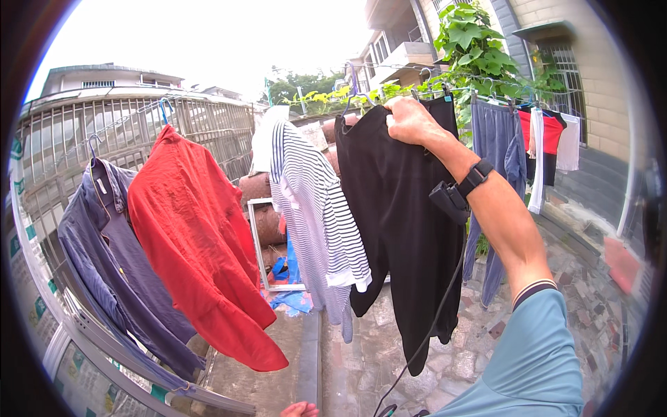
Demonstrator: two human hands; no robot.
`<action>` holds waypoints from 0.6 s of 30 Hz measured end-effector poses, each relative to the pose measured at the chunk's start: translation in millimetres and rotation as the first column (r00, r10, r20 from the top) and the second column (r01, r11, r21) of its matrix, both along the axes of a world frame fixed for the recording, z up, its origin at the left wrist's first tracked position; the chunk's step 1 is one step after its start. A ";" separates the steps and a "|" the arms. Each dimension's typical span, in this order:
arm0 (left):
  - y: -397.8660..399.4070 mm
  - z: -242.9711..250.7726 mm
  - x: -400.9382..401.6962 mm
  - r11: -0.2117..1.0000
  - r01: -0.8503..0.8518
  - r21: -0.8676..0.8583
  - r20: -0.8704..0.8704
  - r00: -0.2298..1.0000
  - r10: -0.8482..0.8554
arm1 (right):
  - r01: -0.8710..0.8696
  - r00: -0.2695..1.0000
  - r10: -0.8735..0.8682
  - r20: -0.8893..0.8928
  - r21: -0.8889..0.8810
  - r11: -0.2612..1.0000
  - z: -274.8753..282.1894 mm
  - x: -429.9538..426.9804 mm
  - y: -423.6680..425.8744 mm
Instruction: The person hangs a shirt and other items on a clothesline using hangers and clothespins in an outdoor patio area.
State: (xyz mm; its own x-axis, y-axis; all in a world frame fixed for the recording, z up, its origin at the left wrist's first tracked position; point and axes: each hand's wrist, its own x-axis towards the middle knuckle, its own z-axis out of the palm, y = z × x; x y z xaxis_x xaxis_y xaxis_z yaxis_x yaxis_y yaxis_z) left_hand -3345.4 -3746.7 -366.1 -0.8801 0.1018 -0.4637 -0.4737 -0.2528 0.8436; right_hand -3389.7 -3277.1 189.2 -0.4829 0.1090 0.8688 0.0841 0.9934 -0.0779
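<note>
Raised in front of me, my right hand (410, 121) grips the waistband of a pair of black trousers (393, 208). The trousers hang from the line, with a purple hanger (354, 86) at their left top corner and a clip (446, 94) at the right. Only the fingers of my left hand (299, 409) show, low at the bottom edge; whether they hold anything is hidden. Left of the trousers hangs a striped long-sleeved shirt (312, 193). Farther left are a red shirt (198, 245) and a blue-grey jacket (135, 245), both on hangers.
Blue-grey trousers (492, 140), a red and black garment (550, 140) and white pieces hang farther right. White metal frames (120, 359) lean at lower left. A black cable (437, 318) runs down from my wrist device (453, 200). Stone paving (443, 370) lies below.
</note>
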 end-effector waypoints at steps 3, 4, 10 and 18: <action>0.6 0.8 3.5 0.996 0.059 0.067 -0.079 0.995 -0.054 | -0.030 1.000 0.030 0.002 -0.003 1.000 -9.5 0.0 8.0; 7.8 -2.9 -1.2 0.994 0.086 0.065 -0.069 0.994 -0.081 | -0.033 0.999 0.033 -0.004 -0.023 0.999 -11.2 3.5 9.6; 57.8 -43.7 -32.2 0.974 0.227 0.003 0.065 0.972 -0.227 | 0.035 0.998 -0.031 0.053 -0.076 0.996 -20.2 16.5 3.7; 217.5 -52.4 8.1 0.872 0.489 0.010 0.099 0.868 -0.487 | -0.003 0.971 0.075 -0.228 0.303 0.953 -147.1 182.4 86.4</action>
